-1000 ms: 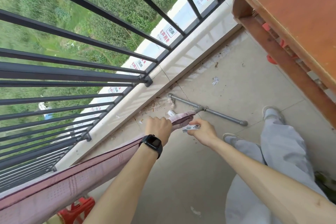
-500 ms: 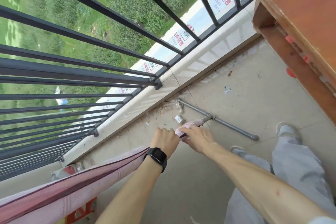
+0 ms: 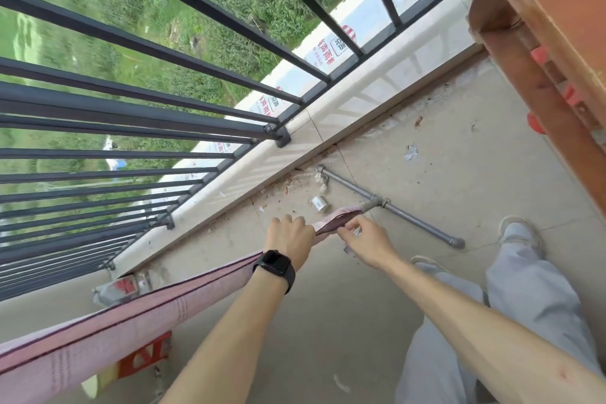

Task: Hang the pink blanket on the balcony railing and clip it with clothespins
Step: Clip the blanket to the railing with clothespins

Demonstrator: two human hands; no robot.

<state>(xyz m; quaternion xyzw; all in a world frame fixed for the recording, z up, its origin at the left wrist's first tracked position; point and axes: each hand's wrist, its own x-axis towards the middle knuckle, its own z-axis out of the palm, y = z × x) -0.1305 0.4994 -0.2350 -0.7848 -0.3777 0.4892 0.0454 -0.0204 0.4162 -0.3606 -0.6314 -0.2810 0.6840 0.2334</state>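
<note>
The pink blanket [image 3: 131,331], folded into a long band with a dark stripe, stretches from the lower left up to my hands above the balcony floor. My left hand [image 3: 290,234], with a black watch on its wrist, grips the band near its end. My right hand [image 3: 367,244] holds a pale clothespin [image 3: 356,232], mostly hidden under the fingers, and its fingertips pinch the blanket's corner [image 3: 337,221]. The black metal railing [image 3: 131,105] runs along the left and top, apart from the blanket.
A grey metal pipe [image 3: 410,218] lies on the tiled floor beyond my hands, with a small white roll [image 3: 318,203] beside it. An orange-brown wooden table [image 3: 541,26] fills the upper right. A red crate [image 3: 144,357] sits under the blanket. My grey-trousered legs [image 3: 524,305] are at right.
My right hand has moved up to the blanket's corner, and the clothespin, plainly visible one second ago, is now mostly covered. The view has shifted slightly.
</note>
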